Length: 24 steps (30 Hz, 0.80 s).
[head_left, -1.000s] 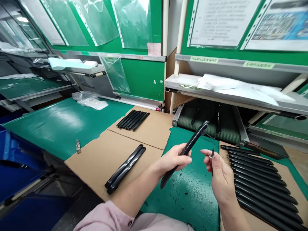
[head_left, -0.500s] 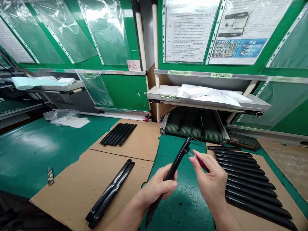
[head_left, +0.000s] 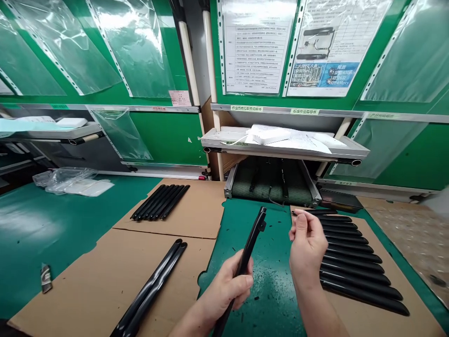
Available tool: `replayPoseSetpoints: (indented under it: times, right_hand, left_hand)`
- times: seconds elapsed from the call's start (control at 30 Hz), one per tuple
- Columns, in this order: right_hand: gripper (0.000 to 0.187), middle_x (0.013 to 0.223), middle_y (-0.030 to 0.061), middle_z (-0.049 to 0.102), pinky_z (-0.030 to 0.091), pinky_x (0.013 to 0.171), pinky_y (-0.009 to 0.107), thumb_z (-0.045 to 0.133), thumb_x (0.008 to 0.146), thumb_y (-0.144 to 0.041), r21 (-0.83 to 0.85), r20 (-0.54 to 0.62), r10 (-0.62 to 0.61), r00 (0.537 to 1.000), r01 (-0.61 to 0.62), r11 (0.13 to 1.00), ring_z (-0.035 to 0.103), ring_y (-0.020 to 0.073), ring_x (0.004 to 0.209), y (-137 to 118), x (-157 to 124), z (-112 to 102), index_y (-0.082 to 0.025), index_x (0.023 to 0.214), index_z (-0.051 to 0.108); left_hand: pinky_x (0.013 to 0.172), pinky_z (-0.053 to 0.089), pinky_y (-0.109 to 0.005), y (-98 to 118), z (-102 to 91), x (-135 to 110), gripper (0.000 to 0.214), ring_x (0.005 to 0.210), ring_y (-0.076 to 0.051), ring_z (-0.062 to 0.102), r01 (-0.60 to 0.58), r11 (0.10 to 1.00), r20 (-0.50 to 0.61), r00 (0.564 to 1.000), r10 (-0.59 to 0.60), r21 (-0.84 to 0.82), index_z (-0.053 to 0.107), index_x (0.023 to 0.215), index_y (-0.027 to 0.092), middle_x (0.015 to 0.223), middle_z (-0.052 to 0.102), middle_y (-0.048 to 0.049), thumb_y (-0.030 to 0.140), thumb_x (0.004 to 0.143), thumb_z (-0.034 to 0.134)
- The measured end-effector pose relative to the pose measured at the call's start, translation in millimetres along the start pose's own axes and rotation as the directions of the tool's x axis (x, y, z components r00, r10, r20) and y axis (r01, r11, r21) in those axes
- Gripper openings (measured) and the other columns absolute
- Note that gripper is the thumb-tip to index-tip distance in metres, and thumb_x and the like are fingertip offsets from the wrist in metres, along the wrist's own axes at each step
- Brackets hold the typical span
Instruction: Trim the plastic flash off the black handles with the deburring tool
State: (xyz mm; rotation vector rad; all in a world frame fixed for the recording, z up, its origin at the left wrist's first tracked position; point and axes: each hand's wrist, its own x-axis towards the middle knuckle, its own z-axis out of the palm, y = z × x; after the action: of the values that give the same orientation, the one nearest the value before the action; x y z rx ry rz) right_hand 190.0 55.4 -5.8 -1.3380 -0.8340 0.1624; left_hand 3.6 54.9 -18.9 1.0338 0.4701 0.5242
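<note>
My left hand [head_left: 229, 284] is closed around a long black plastic strip [head_left: 251, 238], which points up and away over the green mat [head_left: 266, 290]. My right hand [head_left: 306, 243] is raised to the right of the strip's upper end, back toward me, fingers curled; a small tool was in it earlier, but what it holds is hidden now. Just right of that hand lies a row of several black strips [head_left: 354, 257] on cardboard [head_left: 365, 313].
Two black strips [head_left: 154, 288] lie on cardboard [head_left: 105, 285] at lower left, a bundle of several strips [head_left: 160, 202] farther back. A small blade tool [head_left: 45, 277] rests on the left mat. A conveyor belt [head_left: 271, 180] runs under a shelf with papers [head_left: 280, 136]. Plastic bags [head_left: 70, 180] sit far left.
The view has swung right and down. My right hand has pulled away from the strip's upper end, and the small tool's tip no longer shows. The left hand keeps its hold on the strip.
</note>
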Motion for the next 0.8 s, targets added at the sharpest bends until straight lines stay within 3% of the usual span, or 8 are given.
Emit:
replayPoseSetpoints:
  times: [0.17, 0.27, 0.37, 0.47, 0.57, 0.63, 0.7, 0.8]
  right_hand:
    - [0.031, 0.066, -0.0030, 0.045, 0.035, 0.049, 0.023, 0.066, 0.085, -0.048, 0.033, 0.304, 0.042, 0.952, -0.054, 0.998, 0.040, 0.0102, 0.056, -14, -3, 1, -0.018, 0.082, 0.063]
    - [0.035, 0.066, -0.0016, 0.047, 0.035, 0.054, 0.025, 0.067, 0.083, -0.050, 0.035, 0.253, 0.020, 0.967, -0.029, 0.999, 0.040, 0.0121, 0.060, -16, 1, 5, -0.018, 0.070, 0.060]
    - [0.040, 0.062, -0.0032, 0.043, 0.034, 0.051, 0.025, 0.060, 0.086, -0.056, 0.046, 0.212, 0.102, 0.972, -0.114, 0.992, 0.039, 0.0117, 0.055, -7, 7, 6, -0.018, 0.074, 0.058]
    - [0.043, 0.059, -0.0045, 0.040, 0.028, 0.044, 0.023, 0.051, 0.091, -0.059, 0.032, 0.310, 0.184, 0.933, -0.204, 0.978, 0.036, 0.0101, 0.048, 6, 5, 5, -0.018, 0.078, 0.056]
    - [0.043, 0.058, -0.0030, 0.047, 0.029, 0.043, 0.022, 0.056, 0.089, -0.059, -0.052, 0.500, 0.227, 0.836, -0.232, 0.971, 0.039, 0.0105, 0.047, 14, -8, 0, -0.017, 0.080, 0.062]
    - [0.041, 0.064, -0.0011, 0.055, 0.036, 0.047, 0.023, 0.056, 0.089, -0.057, -0.171, 0.634, 0.213, 0.743, -0.134, 0.976, 0.048, 0.0133, 0.052, 15, -19, -5, -0.019, 0.097, 0.068]
    - [0.041, 0.073, 0.0006, 0.060, 0.043, 0.055, 0.026, 0.051, 0.094, -0.054, -0.243, 0.752, 0.159, 0.639, 0.045, 0.969, 0.056, 0.0162, 0.062, 12, -31, -10, -0.023, 0.115, 0.066]
    - [0.039, 0.077, 0.0014, 0.061, 0.045, 0.060, 0.027, 0.042, 0.099, -0.048, -0.219, 0.856, 0.060, 0.514, 0.254, 0.942, 0.059, 0.0166, 0.068, 1, -46, -13, -0.025, 0.120, 0.065]
  left_hand:
    - [0.043, 0.022, -0.019, 1, 2.1, 2, 0.025, 0.044, -0.004, 0.028, -0.003, 0.988, -0.028, 1.000, 0.008, 0.154, 0.045, 0.083, 0.020, 0.060, 0.037, 0.0081, 0.034, 0.079, 0.065]
    - [0.044, 0.023, -0.020, 2, 2.5, 1, 0.025, 0.045, -0.005, 0.029, -0.007, 0.986, -0.022, 1.000, 0.011, 0.165, 0.046, 0.082, 0.020, 0.058, 0.037, 0.0082, 0.034, 0.079, 0.066]
    - [0.043, 0.022, -0.019, 1, 0.7, 0, 0.025, 0.043, -0.005, 0.028, -0.050, 0.993, -0.012, 0.999, 0.052, 0.107, 0.047, 0.084, 0.020, 0.056, 0.035, 0.0092, 0.035, 0.079, 0.066]
    - [0.041, 0.021, -0.019, 2, -3.5, 2, 0.025, 0.041, -0.004, 0.026, -0.104, 0.994, -0.022, 0.994, 0.105, 0.045, 0.047, 0.089, 0.020, 0.054, 0.033, 0.0102, 0.037, 0.081, 0.064]
    - [0.041, 0.025, -0.019, 7, -10.2, 6, 0.025, 0.038, -0.005, 0.028, -0.170, 0.985, -0.087, 0.981, 0.173, 0.042, 0.049, 0.099, 0.019, 0.052, 0.036, 0.0104, 0.039, 0.087, 0.059]
    - [0.041, 0.027, -0.019, 13, -15.6, 11, 0.027, 0.038, -0.005, 0.030, -0.239, 0.969, -0.165, 0.955, 0.247, 0.069, 0.050, 0.104, 0.019, 0.052, 0.039, 0.0098, 0.041, 0.090, 0.055]
    - [0.040, 0.025, -0.019, 20, -21.1, 14, 0.029, 0.037, -0.005, 0.029, -0.338, 0.938, -0.264, 0.900, 0.347, 0.079, 0.051, 0.104, 0.019, 0.051, 0.038, 0.0097, 0.045, 0.091, 0.053]
    - [0.039, 0.022, -0.019, 31, -28.4, 16, 0.035, 0.036, -0.004, 0.027, -0.514, 0.855, -0.389, 0.775, 0.498, 0.071, 0.053, 0.098, 0.020, 0.051, 0.034, 0.0099, 0.053, 0.089, 0.054]
